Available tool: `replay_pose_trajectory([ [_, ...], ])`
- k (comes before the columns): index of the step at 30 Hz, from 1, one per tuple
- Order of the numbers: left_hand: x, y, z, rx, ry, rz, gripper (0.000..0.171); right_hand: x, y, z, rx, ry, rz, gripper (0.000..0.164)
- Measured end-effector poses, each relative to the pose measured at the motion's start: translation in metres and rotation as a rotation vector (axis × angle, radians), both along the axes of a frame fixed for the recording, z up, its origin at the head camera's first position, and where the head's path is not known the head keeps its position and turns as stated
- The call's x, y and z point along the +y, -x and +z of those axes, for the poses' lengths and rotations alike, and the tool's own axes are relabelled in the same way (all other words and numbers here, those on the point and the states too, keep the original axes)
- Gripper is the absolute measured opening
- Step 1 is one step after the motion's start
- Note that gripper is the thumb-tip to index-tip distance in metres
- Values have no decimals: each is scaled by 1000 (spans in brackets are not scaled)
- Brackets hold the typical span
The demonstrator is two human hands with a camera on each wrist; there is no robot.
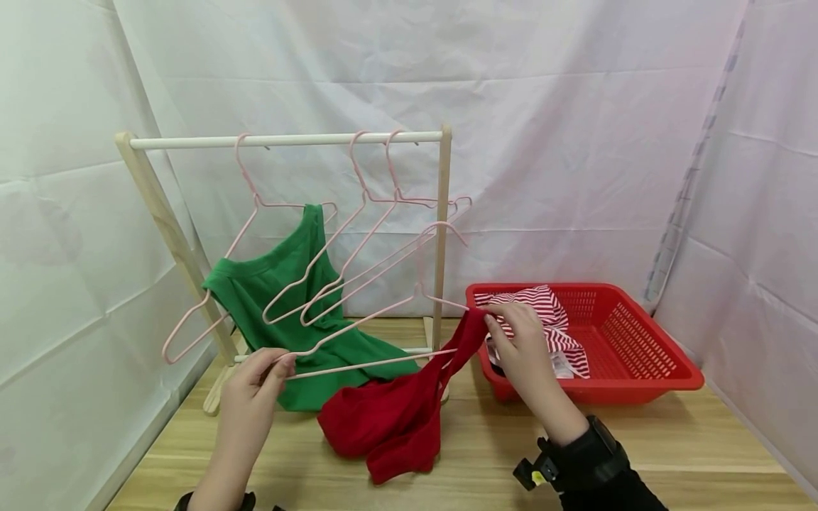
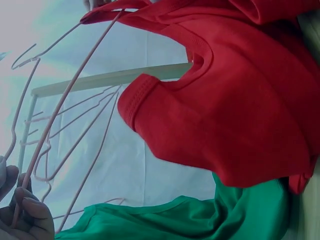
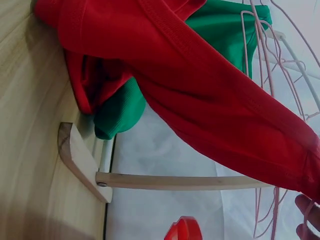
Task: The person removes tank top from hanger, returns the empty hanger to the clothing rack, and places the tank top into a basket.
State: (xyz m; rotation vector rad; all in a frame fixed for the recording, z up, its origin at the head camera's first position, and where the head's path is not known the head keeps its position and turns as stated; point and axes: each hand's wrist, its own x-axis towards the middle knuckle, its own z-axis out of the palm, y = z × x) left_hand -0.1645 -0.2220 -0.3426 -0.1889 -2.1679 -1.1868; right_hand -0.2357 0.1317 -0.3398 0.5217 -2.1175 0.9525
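Observation:
My left hand (image 1: 254,383) pinches the left corner of a pink hanger (image 1: 371,323), held out in front of the rack. At the hanger's other end, my right hand (image 1: 519,342) grips a strap of a red sleeveless top (image 1: 409,419), which is looped over that corner. The rest of the red top droops down toward the table, and in the left wrist view the top (image 2: 240,100) shows its neckline and an armhole. Behind it, a green sleeveless top (image 1: 281,284) hangs by one shoulder from another pink hanger (image 1: 246,220) on the rail, its lower part sagging low.
A wooden rack with a white rail (image 1: 307,140) stands at the back left. Two bare pink hangers (image 1: 367,206) hang near its right post (image 1: 442,234). To the right, a red plastic basket (image 1: 645,355) holds red-and-white striped clothing (image 1: 543,309). White cloth surrounds the wooden table (image 1: 639,440).

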Motion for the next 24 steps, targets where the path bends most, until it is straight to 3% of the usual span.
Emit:
replay_pose_trajectory([
  [5, -6, -3, 2, 1, -21, 38, 11, 4, 1, -4, -21, -9, -39, 15],
  [12, -14, -6, 4, -52, -74, 67, 9, 7, 2, -7, -60, -8, -59, 15],
  [18, -22, -7, 6, -19, -111, 74, 9, 10, 4, -9, -47, 2, -54, 14],
  [24, -28, -11, 7, -82, -144, 132, 12, 12, 5, -10, -30, 8, -58, 13],
])
